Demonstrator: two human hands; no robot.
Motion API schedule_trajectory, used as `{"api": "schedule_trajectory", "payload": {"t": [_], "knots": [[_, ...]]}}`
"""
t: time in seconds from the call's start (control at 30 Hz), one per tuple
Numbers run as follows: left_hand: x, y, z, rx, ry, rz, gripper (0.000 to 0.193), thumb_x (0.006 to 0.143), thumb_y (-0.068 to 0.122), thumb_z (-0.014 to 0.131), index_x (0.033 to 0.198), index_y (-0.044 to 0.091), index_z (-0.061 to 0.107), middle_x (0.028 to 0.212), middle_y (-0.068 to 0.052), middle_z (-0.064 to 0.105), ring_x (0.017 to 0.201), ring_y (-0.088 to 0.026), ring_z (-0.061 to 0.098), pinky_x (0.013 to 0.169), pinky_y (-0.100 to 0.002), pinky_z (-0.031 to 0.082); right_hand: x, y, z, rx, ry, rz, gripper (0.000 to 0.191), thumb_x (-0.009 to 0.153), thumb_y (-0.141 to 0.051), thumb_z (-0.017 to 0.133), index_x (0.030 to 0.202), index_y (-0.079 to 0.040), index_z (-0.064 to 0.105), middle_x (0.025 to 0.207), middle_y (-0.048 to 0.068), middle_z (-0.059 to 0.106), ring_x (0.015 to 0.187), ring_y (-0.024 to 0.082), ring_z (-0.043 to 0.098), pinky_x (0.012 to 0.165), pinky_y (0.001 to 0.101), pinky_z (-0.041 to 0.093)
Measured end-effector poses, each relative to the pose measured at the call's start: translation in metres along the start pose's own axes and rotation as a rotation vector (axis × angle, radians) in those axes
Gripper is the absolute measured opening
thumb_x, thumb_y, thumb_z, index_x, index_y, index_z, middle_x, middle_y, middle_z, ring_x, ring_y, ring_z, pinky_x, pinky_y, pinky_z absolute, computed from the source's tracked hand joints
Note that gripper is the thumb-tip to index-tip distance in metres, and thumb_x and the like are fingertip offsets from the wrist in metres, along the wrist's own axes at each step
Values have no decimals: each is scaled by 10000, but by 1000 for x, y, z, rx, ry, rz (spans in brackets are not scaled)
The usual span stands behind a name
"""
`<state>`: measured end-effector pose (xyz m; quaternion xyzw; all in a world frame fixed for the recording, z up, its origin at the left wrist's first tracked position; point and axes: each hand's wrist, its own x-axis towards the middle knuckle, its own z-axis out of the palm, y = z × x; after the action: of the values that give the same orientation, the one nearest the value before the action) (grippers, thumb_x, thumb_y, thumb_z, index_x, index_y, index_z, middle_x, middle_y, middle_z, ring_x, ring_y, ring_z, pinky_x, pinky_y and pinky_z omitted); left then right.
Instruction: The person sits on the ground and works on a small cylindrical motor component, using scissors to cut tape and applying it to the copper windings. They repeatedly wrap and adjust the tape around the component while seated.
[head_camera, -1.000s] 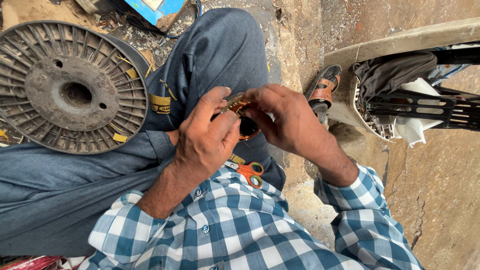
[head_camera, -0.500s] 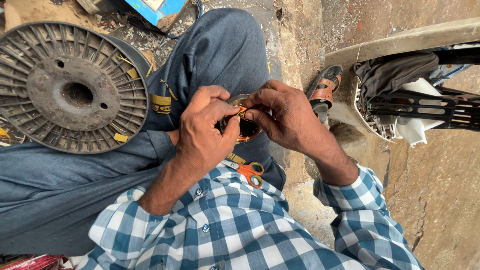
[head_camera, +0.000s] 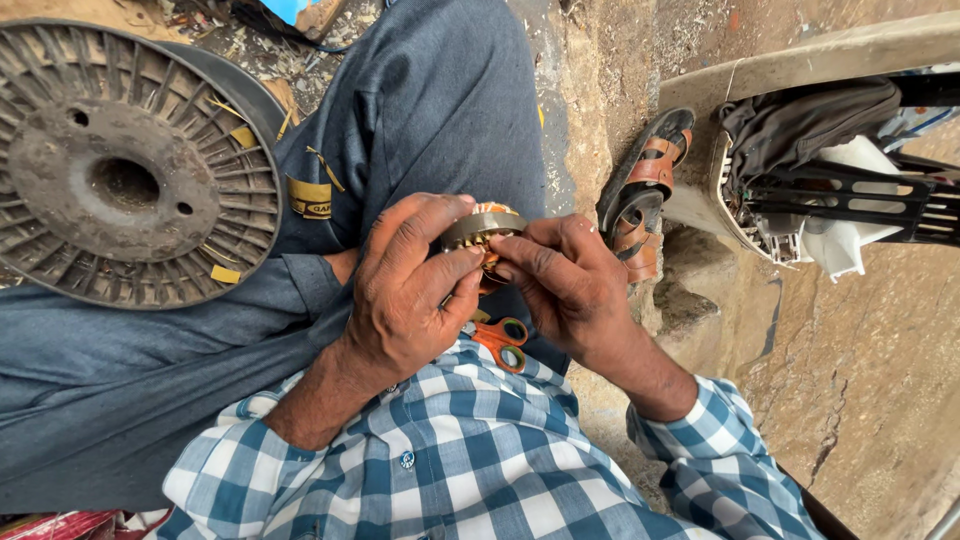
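Head: motor winding (head_camera: 478, 228) betw. both hands' fingers (head_camera: 455, 268) (gripped).

A small round motor coil (head_camera: 478, 232) sits up above the blue-trousered knee (head_camera: 440, 110), tilted on edge. It has a dull grey metal ring around the outside and copper-orange windings showing along its top and lower side. Much of it is hidden, so its far face can't be made out.
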<state>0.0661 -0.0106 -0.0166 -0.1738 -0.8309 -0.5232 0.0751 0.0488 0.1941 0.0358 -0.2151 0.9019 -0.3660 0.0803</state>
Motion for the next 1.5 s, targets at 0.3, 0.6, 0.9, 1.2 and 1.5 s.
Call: {"api": "schedule_trajectory", "payload": {"t": [0.3, 0.6, 0.9, 1.2, 1.5], "knots": [[-4, 5, 0, -96, 2, -214, 297, 835, 84, 818, 1077, -13, 676, 1480, -273, 452, 1392, -419, 494, 1171, -518, 449, 2, 8, -2, 31, -2, 2, 258, 927, -50, 808, 1169, -43, 720, 997, 79, 622, 927, 192, 667, 774, 304, 549], [5, 4, 3, -60, -1, -144, 214, 842, 90, 835, 993, 8, 708, 1545, -253, 427, 1455, -449, 445, 1231, -536, 419, 10, 1, -8, 25, -46, 56, 262, 906, -51, 818, 1152, -54, 729, 990, 76, 645, 940, 194, 694, 767, 318, 567], [17, -8, 2, -110, -21, -56, 180, 821, 56, 834, 957, 32, 718, 1519, -214, 497, 1441, -431, 471, 1213, -521, 432, 14, 1, 0, -13, -5, 47, 275, 879, 40, 773, 1132, -57, 725, 1003, 98, 632, 906, 235, 672, 750, 337, 537], [31, -18, -2, -203, -15, -231, 188, 827, 94, 847, 958, 41, 723, 1457, -207, 556, 1393, -368, 528, 1063, -460, 514, 53, 35, -19, 379, -153, 131, 110, 927, -82, 761, 974, -52, 666, 1020, 90, 711, 921, 188, 690, 772, 307, 568], [34, -7, -7, -118, -10, -156, 166, 857, 75, 821, 1007, 57, 754, 1199, -146, 659, 1142, -304, 622, 886, -381, 569, 29, 63, -20, 496, -156, 237, 197, 956, -125, 778, 1128, -30, 766, 1185, 103, 690, 1096, 166, 650, 941, 301, 559]]}}
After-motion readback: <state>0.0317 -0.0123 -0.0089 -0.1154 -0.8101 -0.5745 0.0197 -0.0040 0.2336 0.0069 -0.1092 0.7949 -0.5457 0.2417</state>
